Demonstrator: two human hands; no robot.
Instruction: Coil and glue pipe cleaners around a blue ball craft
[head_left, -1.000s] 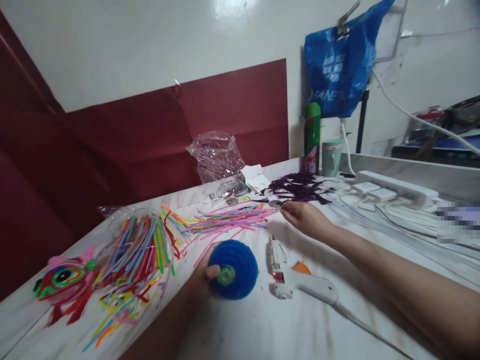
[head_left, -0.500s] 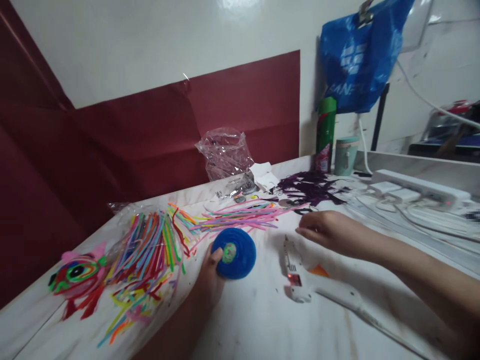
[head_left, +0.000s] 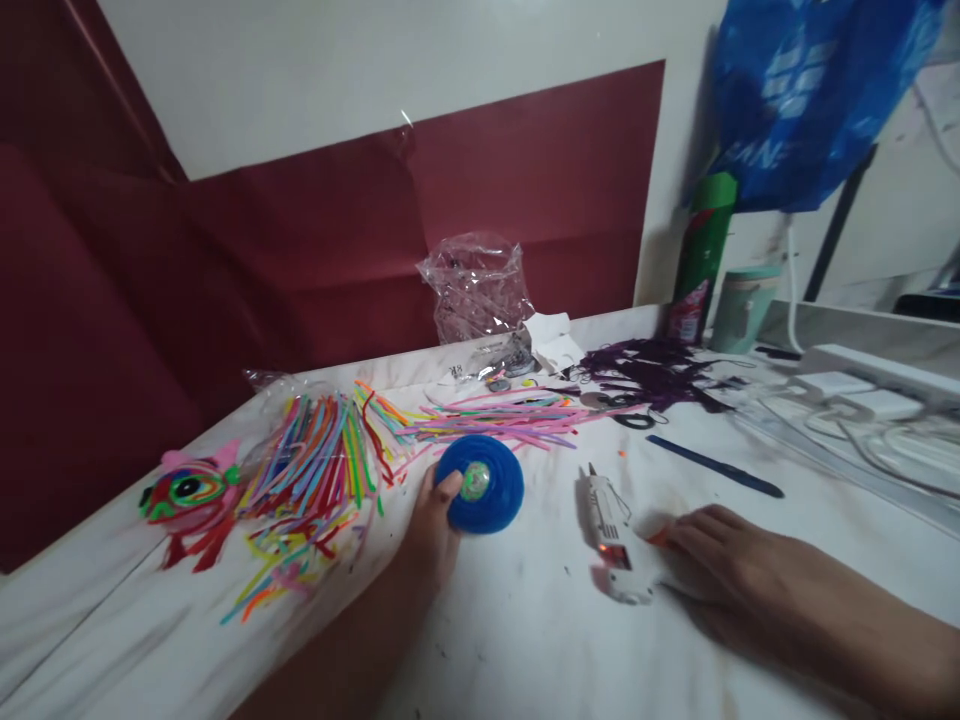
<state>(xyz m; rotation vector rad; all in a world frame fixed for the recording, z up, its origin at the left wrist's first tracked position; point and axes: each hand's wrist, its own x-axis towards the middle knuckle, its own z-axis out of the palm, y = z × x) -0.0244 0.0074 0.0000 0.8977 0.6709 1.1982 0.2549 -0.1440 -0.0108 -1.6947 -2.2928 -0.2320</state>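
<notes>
My left hand [head_left: 435,520] pinches the near-left edge of a blue disc [head_left: 501,490], which has a mottled green and pink round centre. The thumb lies against that centre. Over to the right, a white glue gun [head_left: 602,512] lies on its side on the table, nozzle facing away from me and a small red light glowing. My right hand [head_left: 724,555] is closed around its handle, next to the orange trigger [head_left: 661,537]. Its lower fingers are blurred and partly hidden. Beyond this hand lies a dark blue flat strip [head_left: 712,467].
Pipe cleaners in many colours [head_left: 322,455] and a pink-red fish-like figure [head_left: 191,500] lie left. Behind are pink strips [head_left: 510,420], scissors [head_left: 634,421], purple shreds [head_left: 652,370] and a clear plastic bag [head_left: 480,290]. A power strip [head_left: 885,380] with cables stands right.
My right hand has moved back toward me from near the scissors and taken hold of the glue gun's handle. The dark blue strip now shows. My left hand still holds the disc; the view has shifted.
</notes>
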